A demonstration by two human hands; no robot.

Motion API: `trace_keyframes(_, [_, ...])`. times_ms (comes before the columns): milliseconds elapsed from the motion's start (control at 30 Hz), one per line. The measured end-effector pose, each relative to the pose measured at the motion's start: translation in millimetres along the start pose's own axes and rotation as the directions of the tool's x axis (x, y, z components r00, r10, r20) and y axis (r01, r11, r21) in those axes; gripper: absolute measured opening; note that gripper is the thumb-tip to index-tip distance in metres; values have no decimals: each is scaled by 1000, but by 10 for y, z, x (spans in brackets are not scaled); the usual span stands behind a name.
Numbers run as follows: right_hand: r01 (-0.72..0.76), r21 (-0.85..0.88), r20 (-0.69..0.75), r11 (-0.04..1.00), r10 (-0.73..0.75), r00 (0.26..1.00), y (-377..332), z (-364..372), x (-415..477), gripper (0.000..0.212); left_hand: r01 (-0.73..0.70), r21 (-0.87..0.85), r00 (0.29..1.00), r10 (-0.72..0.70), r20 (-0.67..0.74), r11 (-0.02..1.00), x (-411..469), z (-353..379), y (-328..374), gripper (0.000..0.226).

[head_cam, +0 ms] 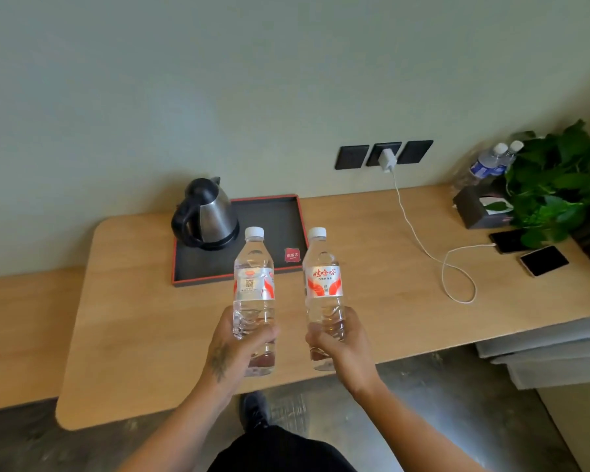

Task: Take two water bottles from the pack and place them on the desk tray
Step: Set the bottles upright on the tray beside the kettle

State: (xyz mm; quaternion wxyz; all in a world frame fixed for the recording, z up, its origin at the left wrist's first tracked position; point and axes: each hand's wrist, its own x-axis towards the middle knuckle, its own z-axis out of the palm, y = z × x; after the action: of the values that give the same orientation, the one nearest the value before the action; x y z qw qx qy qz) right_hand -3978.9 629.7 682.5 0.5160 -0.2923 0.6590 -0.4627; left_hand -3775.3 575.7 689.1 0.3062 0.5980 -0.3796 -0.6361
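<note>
I hold two clear water bottles with white caps and red-and-white labels, both upright over the front part of the wooden desk (150, 318). My left hand (239, 345) grips the lower body of the left bottle (253, 287). My right hand (338, 342) grips the lower body of the right bottle (323, 284). Just beyond them lies the black desk tray (273, 212) with a red rim. Its right half is bare apart from a small red card (292, 255). No bottle pack is in view.
A steel electric kettle (206, 214) stands on the tray's left half. A white charger (387, 160) and cable (419, 243) run to a phone (508, 240); a second phone (544, 260) lies nearby. At far right are a tissue box (479, 207), a plant (559, 185) and two blue-labelled bottles (491, 163).
</note>
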Motion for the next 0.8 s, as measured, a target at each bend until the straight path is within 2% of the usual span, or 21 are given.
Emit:
trace_keyframes(167, [3,3,-19,1000,-3,1000,-102,153,292,55,-9,16,1000,9,26,1000,277,-10,259,72])
trace_keyframes(367, [-9,7,-19,1000,9,1000,-201,216,530,54,-22,3,1000,22,13,1000,494,30,452,84])
trace_keyframes(533, [-36,-14,17,999,36,999,-300,164,819,56,17,-32,1000,-18,-23,999,709,151,519,74])
trace_keyframes(800, [-81,-73,120,994,89,989,-379,-84,1398,53,51,-42,992,-55,-110,998,946,460,639,78])
